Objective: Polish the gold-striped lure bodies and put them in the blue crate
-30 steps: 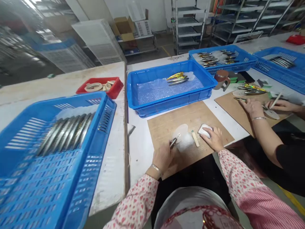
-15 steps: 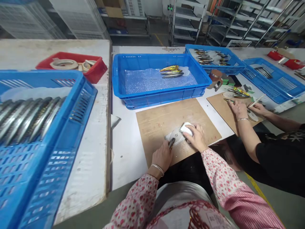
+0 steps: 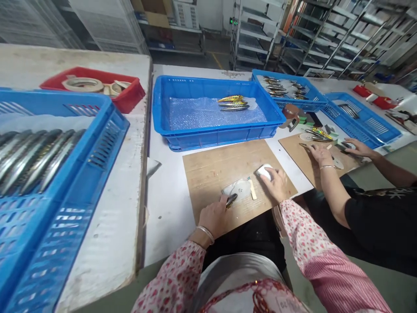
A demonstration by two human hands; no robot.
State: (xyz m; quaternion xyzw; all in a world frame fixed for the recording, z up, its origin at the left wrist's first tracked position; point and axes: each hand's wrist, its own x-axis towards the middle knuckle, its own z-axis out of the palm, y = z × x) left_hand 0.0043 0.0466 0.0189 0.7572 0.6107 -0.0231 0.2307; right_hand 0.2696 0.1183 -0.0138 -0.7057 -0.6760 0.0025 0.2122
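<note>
My left hand [image 3: 213,217] is closed around a dark, shiny fishing lure [image 3: 231,200], whose end sticks out past the fingers low over the cardboard sheet [image 3: 208,165]. My right hand [image 3: 276,184] grips a white block [image 3: 265,171] above the cardboard's right part. Between both hands lies a thin whitish sheet [image 3: 239,188] with tiny dark marks or bits on it. A short cream-coloured strip [image 3: 253,190] rests at that sheet's right edge. Fine detail on the lure is hidden by my fingers.
Beyond the cardboard stands a blue tray [image 3: 221,131] with several gold and silver lures [image 3: 233,104]. A blue crate [image 3: 107,130] of lures and a red bin [image 3: 132,98] with tape rolls are at left. A co-worker's hands [image 3: 321,156] work at right.
My right hand has moved right with the white block, off the whitish sheet, and the cream strip now shows. My left hand shifted slightly left and down, still holding the lure.
</note>
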